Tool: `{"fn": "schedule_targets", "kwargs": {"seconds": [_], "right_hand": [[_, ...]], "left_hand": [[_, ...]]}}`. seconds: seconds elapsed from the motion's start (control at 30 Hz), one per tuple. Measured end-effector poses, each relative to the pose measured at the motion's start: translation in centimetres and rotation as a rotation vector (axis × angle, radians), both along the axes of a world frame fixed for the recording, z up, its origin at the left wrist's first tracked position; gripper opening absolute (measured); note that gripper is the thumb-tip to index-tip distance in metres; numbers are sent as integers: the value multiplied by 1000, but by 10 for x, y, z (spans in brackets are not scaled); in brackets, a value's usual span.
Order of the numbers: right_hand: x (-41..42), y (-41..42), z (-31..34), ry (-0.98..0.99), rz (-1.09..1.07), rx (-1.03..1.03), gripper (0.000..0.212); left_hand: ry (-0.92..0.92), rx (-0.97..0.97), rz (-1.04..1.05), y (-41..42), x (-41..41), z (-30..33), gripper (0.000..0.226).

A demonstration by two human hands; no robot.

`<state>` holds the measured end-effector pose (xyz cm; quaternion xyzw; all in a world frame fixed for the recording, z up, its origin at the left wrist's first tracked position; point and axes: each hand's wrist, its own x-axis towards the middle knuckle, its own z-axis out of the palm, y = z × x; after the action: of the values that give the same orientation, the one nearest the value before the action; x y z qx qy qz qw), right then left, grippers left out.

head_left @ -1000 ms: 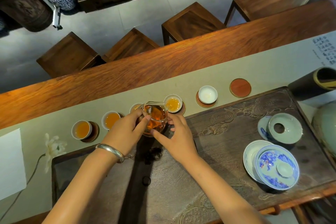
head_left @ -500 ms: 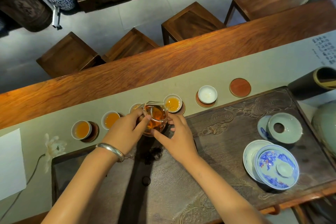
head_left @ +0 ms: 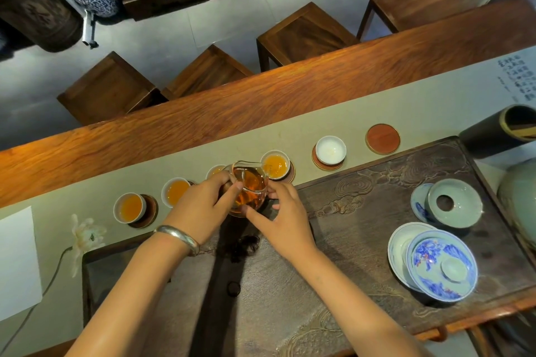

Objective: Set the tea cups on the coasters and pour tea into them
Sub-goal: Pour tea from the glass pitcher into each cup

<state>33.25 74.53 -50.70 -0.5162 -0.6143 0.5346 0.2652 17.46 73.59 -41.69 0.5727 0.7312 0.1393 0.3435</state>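
— Fingers of the left hand (head_left: 203, 209) and right hand (head_left: 282, 219): how are they set?
— Curled round the glass pitcher (head_left: 249, 188) of tea, held tilted beside the fourth filled cup (head_left: 275, 164); an empty cup (head_left: 331, 149) is seated on its coaster (head_left: 320, 162).

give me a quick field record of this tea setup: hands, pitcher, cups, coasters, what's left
left hand: left hand grips the glass pitcher from its left side
right hand: right hand touches the pitcher's right side and base with its fingertips; the grip looks light
pitcher: part full of amber tea, held above the far edge of the carved tea tray
filled cups: far-left cup, second cup, cup right of pitcher; another, partly hidden behind the pitcher, shows tea
empty cup: white cup on its coaster
bare coaster: red coaster, no cup
left to do: fill the white cup; cup the red coaster
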Motion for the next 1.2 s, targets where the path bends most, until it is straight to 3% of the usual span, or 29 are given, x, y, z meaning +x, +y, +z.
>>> {"fn": "schedule_targets", "kwargs": {"seconds": [1.2], "right_hand": [[2,-5,-4,-22,-2,16,64]], "left_hand": [[17,-28,-5,-5,5,5,22]]}}
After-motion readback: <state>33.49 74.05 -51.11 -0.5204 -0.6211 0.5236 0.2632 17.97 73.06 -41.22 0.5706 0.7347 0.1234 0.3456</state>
